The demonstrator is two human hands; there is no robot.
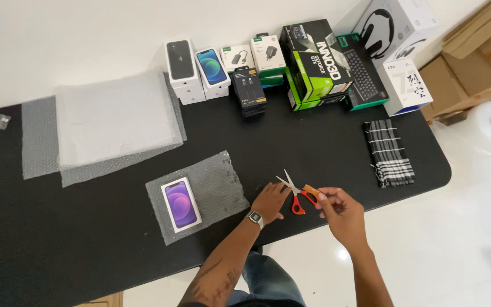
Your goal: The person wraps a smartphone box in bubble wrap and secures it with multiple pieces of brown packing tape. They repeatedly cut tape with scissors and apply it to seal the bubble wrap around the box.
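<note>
Scissors: orange-handled scissors [295, 196] lie open on the black table [86, 239], near its front edge, blades pointing up and to the left, between the two hands.
Left hand: the left hand [270, 202], with a wristwatch [256, 218] on that arm, rests palm down on the table just left of the scissors; its fingers are curled loosely and reach the crossing of the blades, gripping nothing that I can see.
Right hand: the right hand [341, 209] has thumb and forefinger pinched on the outer handle loop, the other fingers folded in.
Phone box: a small white box with a purple phone pictured on it [181, 203] lies flat on the left part of a cut bubble-wrap sheet [217, 187], unwrapped, with the sheet still spread out flat.
Done so far, by my reading: the sheet is cut to size and the box is placed on it.
Left to do, by my reading: folding the wrap over the box; nothing is folded or taped yet.
Spare wrap: larger bubble-wrap sheets [109, 122] are stacked at the far left of the table.
Back row: more boxed goods [313, 62] stand along the wall, unwrapped.
Cloth: a checked cloth [389, 152] lies folded at the right end.
</note>
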